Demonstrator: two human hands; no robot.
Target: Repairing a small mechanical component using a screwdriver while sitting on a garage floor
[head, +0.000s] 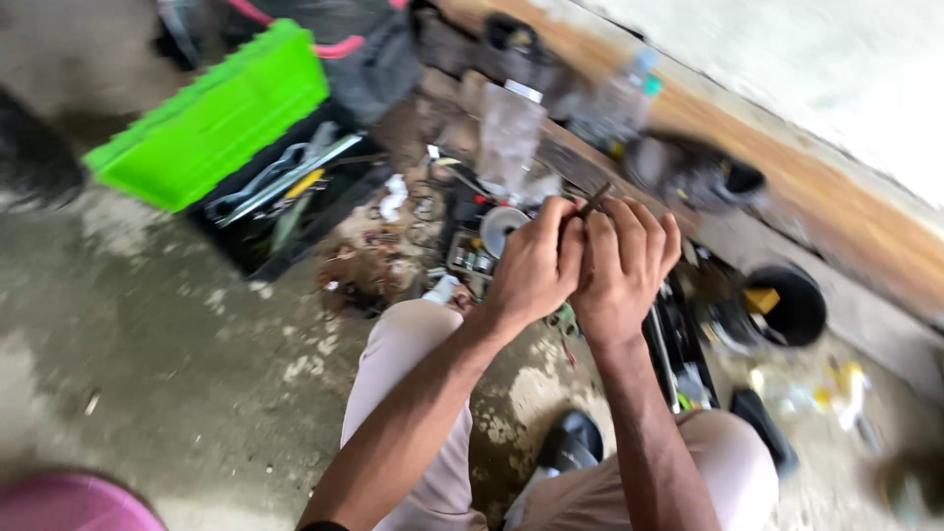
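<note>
Two hands [580, 265] amid scattered tools [285, 182]

You wear pale beige trousers [413, 393], a black slipper [570, 442], and your forearms are bare.

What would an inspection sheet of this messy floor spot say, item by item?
Surface: stained concrete floor, blurred.
Job's things: small dark rod-like piece pinched between both hands.
Clutter: open green-lidded toolbox with wrenches; small parts tray; black bucket; clear plastic bottle.
Grips: left hand and right hand pressed together, fingers closed on the piece.
Cables: nothing seen.
Surroundings: wooden beam along a pale wall; black sandal by the person's knees.
</note>
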